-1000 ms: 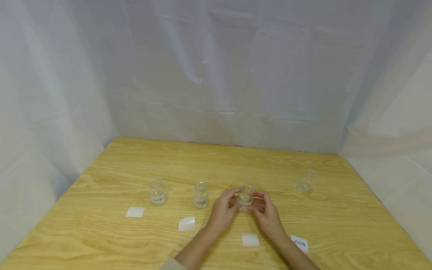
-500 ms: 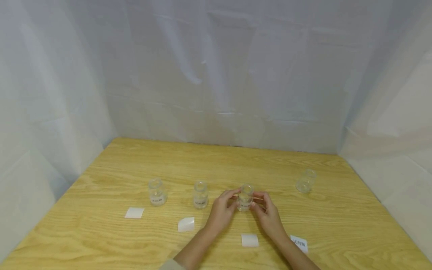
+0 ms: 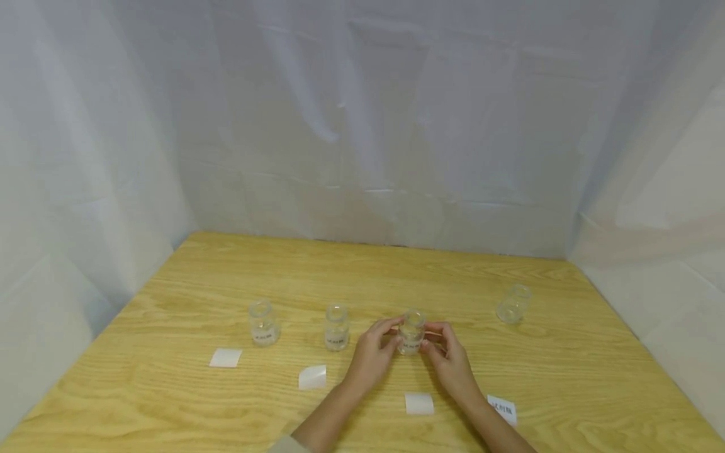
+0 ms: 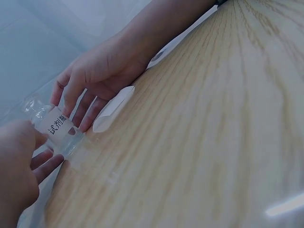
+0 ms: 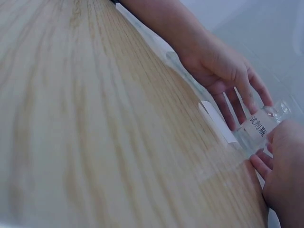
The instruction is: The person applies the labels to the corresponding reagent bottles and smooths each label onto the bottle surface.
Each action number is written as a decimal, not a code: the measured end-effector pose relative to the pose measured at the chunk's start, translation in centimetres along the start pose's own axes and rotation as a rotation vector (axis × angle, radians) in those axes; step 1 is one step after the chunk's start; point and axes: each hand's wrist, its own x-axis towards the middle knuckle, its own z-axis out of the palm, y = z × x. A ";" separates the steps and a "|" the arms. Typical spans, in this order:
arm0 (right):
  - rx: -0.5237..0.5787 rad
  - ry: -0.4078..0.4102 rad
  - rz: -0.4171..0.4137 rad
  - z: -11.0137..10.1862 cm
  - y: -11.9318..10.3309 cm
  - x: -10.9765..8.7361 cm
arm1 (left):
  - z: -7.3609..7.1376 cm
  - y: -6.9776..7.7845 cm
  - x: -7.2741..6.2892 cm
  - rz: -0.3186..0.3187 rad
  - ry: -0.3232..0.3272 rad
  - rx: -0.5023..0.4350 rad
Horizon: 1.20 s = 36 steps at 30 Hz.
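A small clear glass reagent bottle [image 3: 411,333] stands upright on the table in the head view. On its front is a white label [image 4: 56,125] with black characters. My left hand [image 3: 372,357] holds the bottle's left side, thumb at the label's edge and fingers behind. From the right, my right hand [image 3: 449,362] grips it, with its thumb near the other edge of the label. Both wrist views show the two hands around the bottle [image 5: 260,127]. Fingertips behind the glass are partly hidden.
Two labelled bottles, one far left [image 3: 264,324] and one nearer [image 3: 337,328], stand to the left. An unlabelled bottle [image 3: 513,304] is at the back right. White paper pieces [image 3: 225,358] lie in front, with a printed label [image 3: 502,409] beneath the right forearm's edge.
The thumbs have shifted from the front of the label toward the bottle's sides, and more of the label shows. The bottle stays in the same place.
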 end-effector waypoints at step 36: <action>-0.110 -0.011 -0.063 -0.2 0.4 -0.1 | 0.7 -0.3 -0.1 0.075 -0.010 0.050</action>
